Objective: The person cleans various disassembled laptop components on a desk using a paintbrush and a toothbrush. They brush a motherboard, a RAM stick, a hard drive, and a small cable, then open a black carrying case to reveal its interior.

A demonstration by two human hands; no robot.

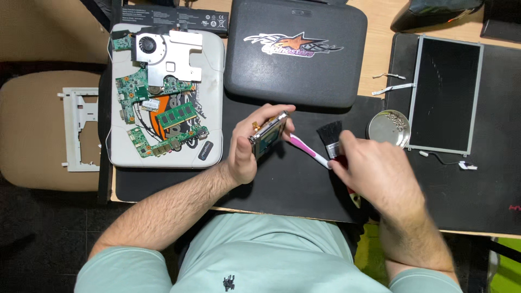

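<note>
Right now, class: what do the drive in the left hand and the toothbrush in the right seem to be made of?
Drive: apparently metal, its silvery casing shining in the left hand. Toothbrush: probably plastic, a smooth glossy pink-and-white handle, held by the right hand.

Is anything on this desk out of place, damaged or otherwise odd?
Nothing looks spilled or broken. One oddity: the left hand holds a small metal drive while the right hand works a pink-and-white toothbrush against it. The green circuit boards lie bare on a white laptop shell.
</note>
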